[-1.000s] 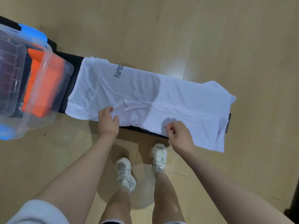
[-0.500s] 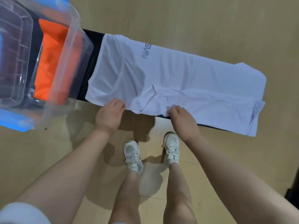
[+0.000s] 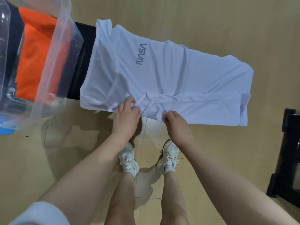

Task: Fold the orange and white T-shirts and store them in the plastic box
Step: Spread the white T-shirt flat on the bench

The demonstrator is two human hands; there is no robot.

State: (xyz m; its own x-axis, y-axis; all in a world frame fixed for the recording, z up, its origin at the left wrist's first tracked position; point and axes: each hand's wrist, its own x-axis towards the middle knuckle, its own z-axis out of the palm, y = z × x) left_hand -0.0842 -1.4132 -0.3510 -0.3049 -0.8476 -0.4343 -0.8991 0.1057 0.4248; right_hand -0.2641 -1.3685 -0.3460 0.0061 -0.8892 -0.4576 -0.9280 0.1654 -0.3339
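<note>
The white T-shirt (image 3: 178, 75) is spread flat in the middle of the frame, on a long dark bench (image 3: 84, 51) that shows only at the shirt's left end. The shirt's long side runs from the upper left to the right, tipped a little downward at the right. Its neck end is pointed toward the upper left, and its bottom hem is seen at the right. A grey word is printed on the chest, upside down from this view. The near long side has been folded over on top of the shirt, so a narrow strip lies along the lower edge (a short sleeve can be seen tucked in there).

The near edge of the shirt is held by both hands, which sit close together at the middle of the frame. The cloth is pinched by the curled fingers of the left hand (image 3: 125, 116) beside the tucked sleeve. The folded edge is gripped by the right hand (image 3: 176, 123) just to the right, and a thin ring is worn on one finger.

A clear plastic box (image 3: 65, 51) with blue handles fills the upper left of the frame, just beside the shirt's neck end. The orange T-shirt (image 3: 35, 59) is seen inside it, folded.

A pale wooden floor (image 3: 227, 21) lies all around. White shoes (image 3: 129, 161) are seen below the hands. Something black (image 3: 289, 153) stands at the right edge.
</note>
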